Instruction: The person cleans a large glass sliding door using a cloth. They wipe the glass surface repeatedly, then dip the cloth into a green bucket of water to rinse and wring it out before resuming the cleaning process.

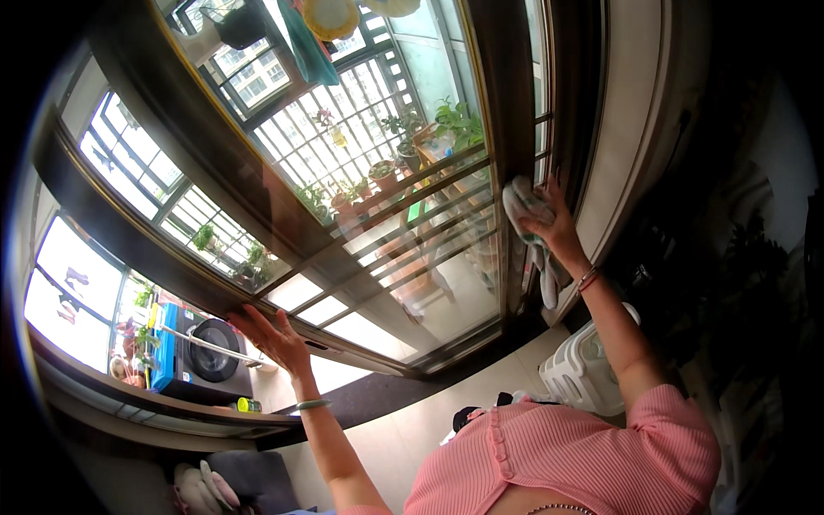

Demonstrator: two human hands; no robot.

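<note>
Glass door (386,257); right hand (554,225) presses cloth (525,206).

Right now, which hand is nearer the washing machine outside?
Left. The left hand rests on the door frame just beside the washing machine; the right hand presses a cloth far across.

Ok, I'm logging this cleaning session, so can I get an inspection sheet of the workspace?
Surface: glass sliding door, dark frame.
Job's things: pale cloth pressed near the door's right frame.
Clutter: white plastic basket on the floor; potted plants and a washing machine beyond the glass.
Grips: right hand holds the cloth; left hand flat on the door frame.
Cables: nothing seen.
Surroundings: balcony with barred windows.
</note>
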